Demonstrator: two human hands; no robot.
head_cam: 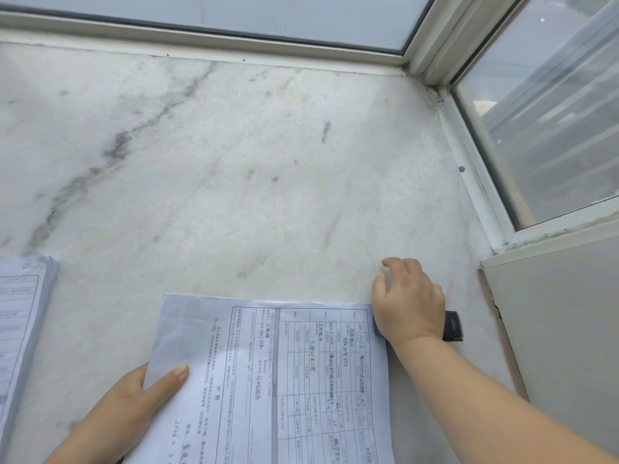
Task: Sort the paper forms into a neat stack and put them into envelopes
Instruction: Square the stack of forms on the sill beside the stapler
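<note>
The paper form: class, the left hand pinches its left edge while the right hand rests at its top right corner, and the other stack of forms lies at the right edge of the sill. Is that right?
Not quite. The head view shows the stack of forms at the left edge of the marble sill, not the right. The rest holds: the left hand pinches the paper form, and the right hand rests at its top right corner.

White veined marble sill (234,155) — stack of forms (20,313) at left, one form (268,380) near edge

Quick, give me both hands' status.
Left hand: grips the paper form, thumb on top.
Right hand: fingers curled at the form's far right corner; a grip cannot be told.
</note>
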